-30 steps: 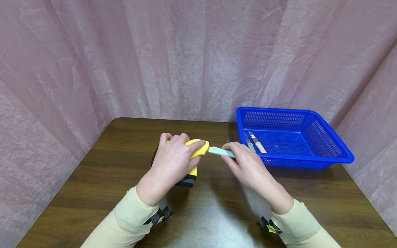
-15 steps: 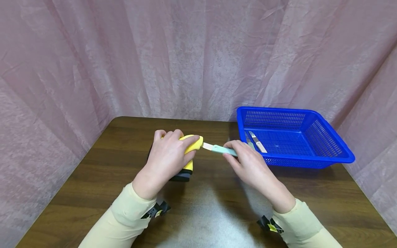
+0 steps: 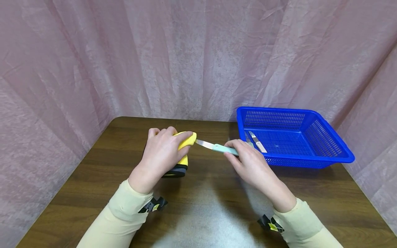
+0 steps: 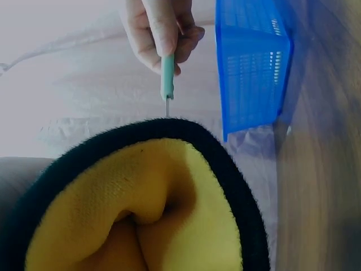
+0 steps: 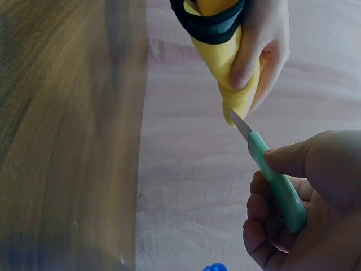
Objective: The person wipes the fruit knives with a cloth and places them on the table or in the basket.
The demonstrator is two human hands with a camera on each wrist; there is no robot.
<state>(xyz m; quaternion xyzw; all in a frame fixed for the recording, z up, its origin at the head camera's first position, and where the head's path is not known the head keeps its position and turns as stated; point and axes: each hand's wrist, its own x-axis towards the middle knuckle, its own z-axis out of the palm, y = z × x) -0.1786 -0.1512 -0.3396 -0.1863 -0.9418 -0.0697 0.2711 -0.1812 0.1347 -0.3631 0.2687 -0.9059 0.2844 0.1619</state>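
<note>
My left hand [image 3: 159, 148] grips a folded yellow cloth [image 3: 183, 140] with a black edge, raised over the table. In the left wrist view the black-edged cloth [image 4: 118, 175] fills the foreground, hiding the left fingers. My right hand [image 3: 250, 160] holds a small knife [image 3: 222, 148] by its mint-green handle, thumb along the side. The bare blade [image 5: 241, 123] points left, and its tip is right at the pinched end of the cloth. Part of the handle is hidden by the right fingers in the head view.
A blue plastic basket [image 3: 310, 160] stands at the right back of the wooden table [image 3: 102, 172]. Inside lie a white-handled knife [image 3: 260, 145] and a green-handled one [image 3: 249, 140], partly hidden by the right hand. A pink curtain [image 3: 186, 62] hangs behind the table.
My left hand has moved left and slightly away from me with the cloth, baring more and more of the blade. The right hand with the knife has stayed almost in place.
</note>
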